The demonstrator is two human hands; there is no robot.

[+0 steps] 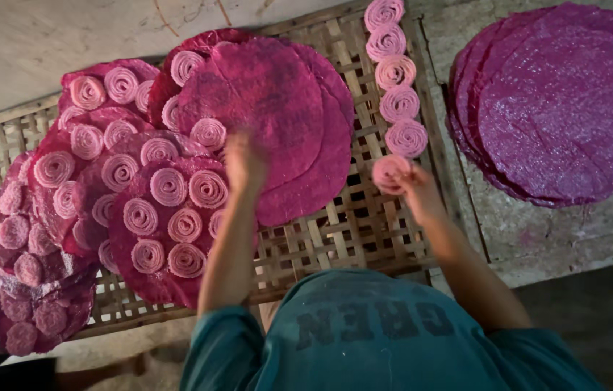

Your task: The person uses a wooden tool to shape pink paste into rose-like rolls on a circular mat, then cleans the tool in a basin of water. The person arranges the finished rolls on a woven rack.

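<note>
Two bare hands work over a woven bamboo rack (364,232). The right hand (414,182) pinches a pink coil (389,172) between its fingertips, just above the rack's right edge. This coil sits at the near end of a column of five like coils (393,72) that runs along that edge to the far corner. The left hand (245,161) is blurred; it hovers at the edge of a bare magenta sheet (270,94) near the rack's middle, and whether its fingers are spread or pressed together cannot be told. Left of it, overlapping sheets carry many coils (169,187), some stacked toward the left edge. Off the rack, on the concrete to the right, lies a stack of flat round sheets (567,108) with no coils on it, well apart from both hands.
</note>
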